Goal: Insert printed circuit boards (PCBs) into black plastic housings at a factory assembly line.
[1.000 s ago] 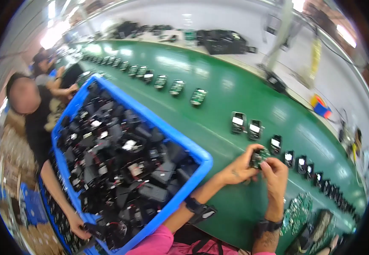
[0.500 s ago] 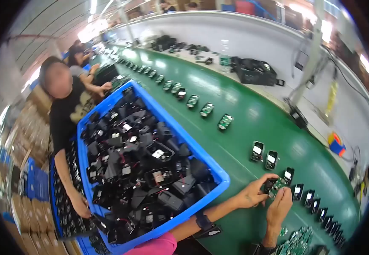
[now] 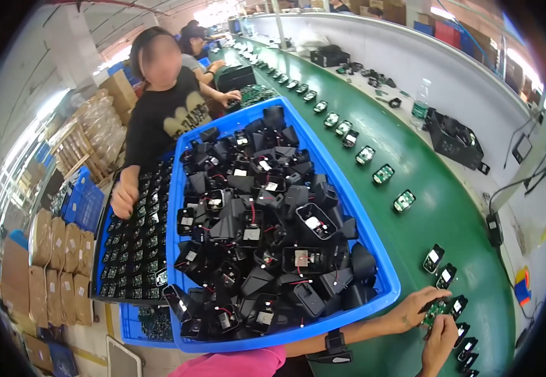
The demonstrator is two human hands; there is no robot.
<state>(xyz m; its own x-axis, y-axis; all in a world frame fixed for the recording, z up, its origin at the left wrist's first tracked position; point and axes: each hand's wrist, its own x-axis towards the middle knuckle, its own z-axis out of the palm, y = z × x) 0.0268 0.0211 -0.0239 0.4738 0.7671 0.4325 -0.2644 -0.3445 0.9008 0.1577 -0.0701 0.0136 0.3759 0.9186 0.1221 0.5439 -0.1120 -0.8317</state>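
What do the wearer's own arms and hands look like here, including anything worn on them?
The left arm has a bright pink sleeve and, further down, a black band around the bare forearm. The left hand and right hand wear no gloves. The right sleeve is out of view.

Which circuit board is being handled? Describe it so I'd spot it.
Find the big blue bin of black housings, then the green table on its right. Toward the table's near end, beside a line of dark units, is a green circuit board. It alone is between the person's left grip and right grip.
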